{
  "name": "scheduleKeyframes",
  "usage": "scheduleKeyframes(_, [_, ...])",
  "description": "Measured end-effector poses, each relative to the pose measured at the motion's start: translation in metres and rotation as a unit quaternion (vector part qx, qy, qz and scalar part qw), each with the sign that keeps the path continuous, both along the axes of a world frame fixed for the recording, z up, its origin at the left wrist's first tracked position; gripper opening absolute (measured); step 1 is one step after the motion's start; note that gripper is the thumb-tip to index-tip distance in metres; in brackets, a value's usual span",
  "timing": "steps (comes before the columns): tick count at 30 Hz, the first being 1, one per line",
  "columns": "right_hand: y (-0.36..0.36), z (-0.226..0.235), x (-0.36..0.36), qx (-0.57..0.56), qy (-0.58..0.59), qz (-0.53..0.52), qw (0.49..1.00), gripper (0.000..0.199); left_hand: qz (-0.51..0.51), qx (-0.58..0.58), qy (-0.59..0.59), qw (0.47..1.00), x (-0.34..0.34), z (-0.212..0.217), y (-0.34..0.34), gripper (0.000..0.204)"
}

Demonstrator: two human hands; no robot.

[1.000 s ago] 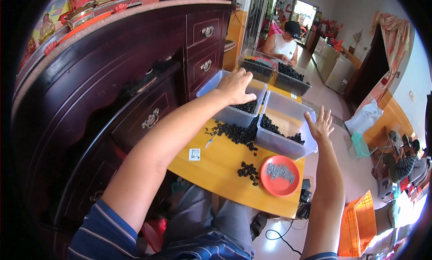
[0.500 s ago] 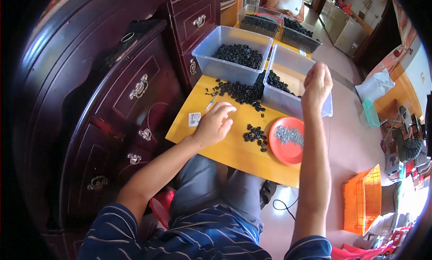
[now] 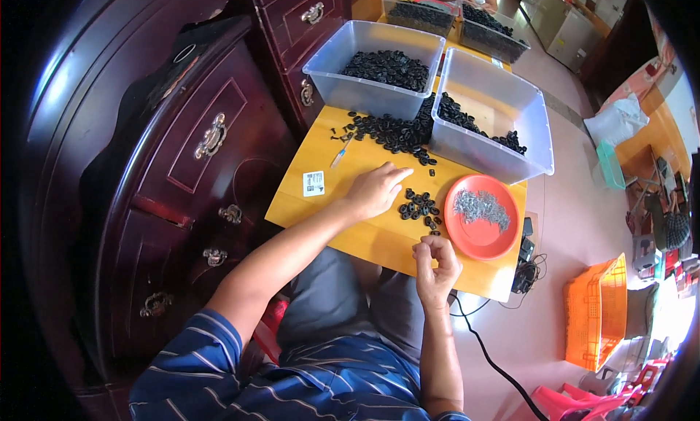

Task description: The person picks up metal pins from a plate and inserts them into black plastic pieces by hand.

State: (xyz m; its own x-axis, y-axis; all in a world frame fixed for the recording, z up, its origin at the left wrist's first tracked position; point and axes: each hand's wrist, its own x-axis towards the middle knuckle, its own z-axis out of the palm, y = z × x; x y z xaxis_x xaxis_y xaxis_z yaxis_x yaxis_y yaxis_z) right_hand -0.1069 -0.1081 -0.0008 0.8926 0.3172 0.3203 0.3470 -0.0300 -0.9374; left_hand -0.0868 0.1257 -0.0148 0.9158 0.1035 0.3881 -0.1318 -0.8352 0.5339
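Observation:
On the yellow tabletop [image 3: 306, 220] lies a small cluster of black oval plastic pieces [image 3: 417, 207]. My left hand [image 3: 375, 190] is just left of it, low over the table, fingers stretched toward the pieces and nothing visible in them. My right hand [image 3: 437, 268] is at the table's near edge, below the cluster, its fingers curled in a pinch; whatever they hold, if anything, is hidden. Beside it, a red plate [image 3: 481, 242] carries a heap of small silvery metal pieces [image 3: 483, 207]. A larger pile of black pieces [image 3: 397, 134] spreads farther back.
Two clear plastic bins [image 3: 364, 96] [image 3: 496, 155] with black pieces stand at the back. A pen-like stick [image 3: 339, 157] and a white printed label [image 3: 313, 183] lie left. Dark wooden drawers [image 3: 211, 137] border the left side. An orange crate [image 3: 594, 312] stands right; another person sits beyond.
My right hand has come down from above the right bin to the near table edge. My left hand has shifted right, closer to the small cluster. The view has tilted slightly.

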Motion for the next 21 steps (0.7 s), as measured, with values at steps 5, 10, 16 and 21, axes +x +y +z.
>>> scheduleKeyframes(5, [-0.008,-0.02,0.004,0.023,0.126,-0.016,0.992,0.004,-0.025,0.068,0.074,0.995,0.047,-0.001,-0.002,0.041])
scheduleKeyframes(10, [-0.014,-0.035,0.003,0.028,0.133,-0.016,0.991,0.005,-0.04,0.114,0.115,0.986,0.073,-0.001,-0.005,0.036])
scheduleKeyframes(16, [-0.009,-0.033,0.004,0.008,0.106,-0.02,0.994,0.004,-0.042,0.129,0.008,0.991,0.064,-0.017,0.003,0.017])
scheduleKeyframes(21, [-0.01,-0.035,0.003,-0.011,0.072,-0.034,0.997,0.004,0.007,0.155,-0.021,0.988,0.033,-0.021,0.005,0.016])
